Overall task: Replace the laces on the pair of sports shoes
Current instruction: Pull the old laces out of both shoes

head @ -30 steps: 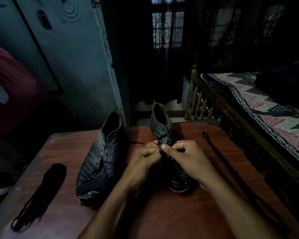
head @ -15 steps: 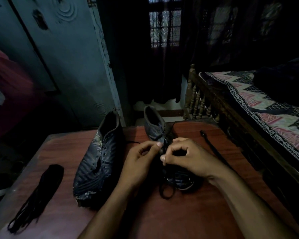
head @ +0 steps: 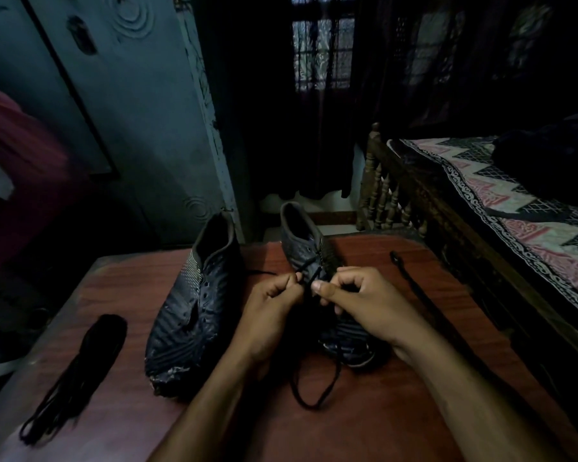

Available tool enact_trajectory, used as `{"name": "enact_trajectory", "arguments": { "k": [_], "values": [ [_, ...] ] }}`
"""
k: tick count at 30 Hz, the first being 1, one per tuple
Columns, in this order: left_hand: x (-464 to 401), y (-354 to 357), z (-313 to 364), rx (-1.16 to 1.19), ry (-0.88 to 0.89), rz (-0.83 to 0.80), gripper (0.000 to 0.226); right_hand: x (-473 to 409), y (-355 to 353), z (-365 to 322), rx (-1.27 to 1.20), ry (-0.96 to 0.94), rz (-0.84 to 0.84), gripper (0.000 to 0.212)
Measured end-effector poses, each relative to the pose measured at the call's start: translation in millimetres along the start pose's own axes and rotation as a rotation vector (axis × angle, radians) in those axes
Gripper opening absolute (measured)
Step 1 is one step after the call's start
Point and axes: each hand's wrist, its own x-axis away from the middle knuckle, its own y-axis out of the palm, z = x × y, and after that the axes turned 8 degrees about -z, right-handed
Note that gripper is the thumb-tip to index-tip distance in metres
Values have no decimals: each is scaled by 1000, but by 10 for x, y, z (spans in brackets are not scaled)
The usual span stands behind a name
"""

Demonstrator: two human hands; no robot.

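Reddish-brown wooden table [head: 364, 428] carries the black right sports shoe [head: 309, 258]. Over it both hands, left hand [head: 271, 311] and right hand [head: 364, 305], pinch its thin black lace [head: 309, 278]; pull evenly, keeping the slack loop untangled.

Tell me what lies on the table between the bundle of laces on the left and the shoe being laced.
Head view: the other shoe, unlaced, stands there on the table.

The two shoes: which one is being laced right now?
The right-hand shoe, under both hands, has a lace in it. The left-hand shoe lies untouched, eyelets bare.
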Motion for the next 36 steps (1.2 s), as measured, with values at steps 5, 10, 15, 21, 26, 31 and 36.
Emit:
{"name": "enact_trajectory", "arguments": {
  "k": [5,10,15,21,26,31,36],
  "values": [
    [-15,-21,-6,-4,-15,44,34,-36,67,51,29,4,102,29],
    [-31,81,54,7,-49,98,59,-84,44,123,121,-1,270,23],
    [-54,60,53,116,-56,247,49,-96,78,170,121,-62,326,22],
    [-56,56,-13,-17,19,273,27,-108,83,200,180,-113,415,4],
    [-24,50,-59,-497,176,304,21,-113,54,210,209,-133,404,10],
    [-45,21,-70,-824,252,236,19,-112,29,224,276,-132,351,10],
    [-88,-24,-123,-916,238,339,8,-155,75,269,341,-120,431,14]
  ]
}}
